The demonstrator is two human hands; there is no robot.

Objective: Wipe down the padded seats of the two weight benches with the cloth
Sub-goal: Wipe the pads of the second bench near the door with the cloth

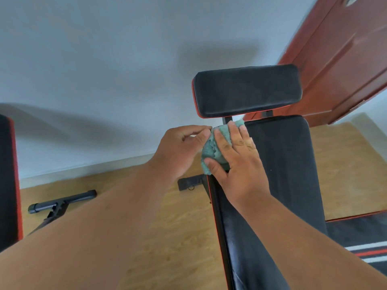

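Pressing a green cloth [211, 149] against the upper left corner of the long padded seat [278, 164], the right hand [236, 162] lies flat with its fingers straight and slightly spread, thumb out along the cloth's lower edge. The left hand [180, 149] sits just beside it, fingers curled, pinching the cloth's left edge between thumb and fingertips. The cloth is bunched between the two hands, right at the pad's red-trimmed side and just below the gap to the smaller black pad [247, 91] above it, which is carried on dark metal posts. Both pads are black with red piping and belong to the bench on the right. At the far left edge of the view a strip of the second bench pad [8, 176] shows, black with a red border, well apart from the hands. A black foot bar [62, 200] of a frame rests on the wood floor [125, 206] between the benches. Behind stand a pale wall [94, 70] and, upper right, a reddish-brown door [339, 59]. A striped mat [368, 250] lies at lower right
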